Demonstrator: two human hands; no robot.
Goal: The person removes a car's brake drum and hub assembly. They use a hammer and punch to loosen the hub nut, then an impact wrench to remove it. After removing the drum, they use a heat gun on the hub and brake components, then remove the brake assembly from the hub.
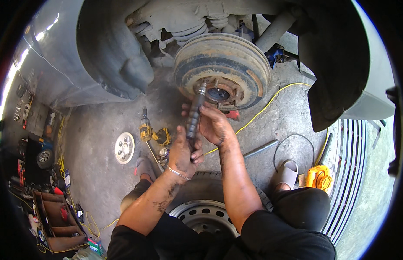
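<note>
In front of me is a rusty brake drum [219, 56] with studs around a dark centre hub [218, 94]. I hold a dark cylindrical tool [194, 118] with a ribbed grip and a silver metal tip. It stands upright and slightly tilted, its tip overlapping the drum's face in this view; whether they touch I cannot tell. My right hand [214, 125] is closed around its middle from the right side. Lower down, my left hand [183, 149] is closed at the tool's bottom end. Both forearms carry dark smudges.
A yellow-and-black cordless impact wrench [153, 133] and a white wheel cover [124, 147] lie at left. A wheel with tyre [203, 212] lies between my legs. A grey bar [261, 149], yellow cord [264, 108] and orange blower [318, 177] are right. Fenders flank the drum.
</note>
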